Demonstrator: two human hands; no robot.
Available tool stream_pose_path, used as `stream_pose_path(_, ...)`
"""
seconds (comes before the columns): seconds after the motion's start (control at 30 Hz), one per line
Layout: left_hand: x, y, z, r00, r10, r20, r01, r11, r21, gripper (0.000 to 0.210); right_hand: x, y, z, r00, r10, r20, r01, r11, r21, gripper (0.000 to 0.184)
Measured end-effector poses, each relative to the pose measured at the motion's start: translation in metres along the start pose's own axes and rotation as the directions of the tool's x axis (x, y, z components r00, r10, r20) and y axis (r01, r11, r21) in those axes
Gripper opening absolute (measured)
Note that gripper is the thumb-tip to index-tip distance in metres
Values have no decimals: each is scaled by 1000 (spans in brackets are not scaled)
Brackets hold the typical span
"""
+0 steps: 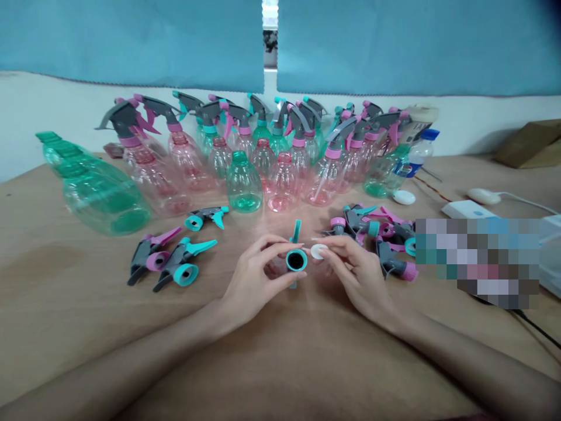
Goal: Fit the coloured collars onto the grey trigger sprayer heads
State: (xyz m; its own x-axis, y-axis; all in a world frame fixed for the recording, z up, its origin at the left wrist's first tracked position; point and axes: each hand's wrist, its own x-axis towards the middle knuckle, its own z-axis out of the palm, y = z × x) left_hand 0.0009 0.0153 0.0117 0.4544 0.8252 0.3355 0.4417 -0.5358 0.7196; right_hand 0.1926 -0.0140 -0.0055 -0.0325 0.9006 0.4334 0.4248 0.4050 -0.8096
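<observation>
My left hand (263, 272) is closed round a trigger spray head (297, 261), whose turquoise collar faces me with its dark opening showing. The turquoise trigger of that head sticks up away from me. Just right of the collar, my right hand (353, 272) pinches a small white disc (319, 252) between thumb and fingers. Disc and collar are close together, and the disc is outside the opening. To the left of my hands lie loose spray heads in grey with turquoise (186, 273) or pink (158, 261) collars. More loose spray heads (372, 228) lie in a heap on the right.
Several green and pink spray bottles (283, 181) stand across the back, some topped with spray heads. Green bottles (100, 193) are at the left. A blue-capped bottle (421, 155), a white oval object (404, 197), a white box (468, 211) and a cable (537, 327) are at the right.
</observation>
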Motion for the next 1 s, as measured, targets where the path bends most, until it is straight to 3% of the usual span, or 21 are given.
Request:
stream_pose_path(0.1,0,-1,0,999,3,39,-4,1000,15,32,-2,2,-1,1000,-11,-26,11,1000,4,11)
stream_pose_path(0.3,0,-3,2,994,95,52,-96,995,30,34,-1,2,-4,986,-164,1,164,986,-24,9)
stream_pose_path(0.5,1,-3,2,989,138,58,-139,990,13,32,-2,-1,-1,986,-165,19,166,983,-78,10)
stream_pose_path(0.67,0,-3,3,986,143,88,-144,990,-1,31,-2,-2,2,988,-151,6,151,983,-108,10)
stream_pose_path(1.0,1,-2,3,990,102,101,-97,994,-50,33,-1,0,0,969,-246,-4,242,955,-171,9)
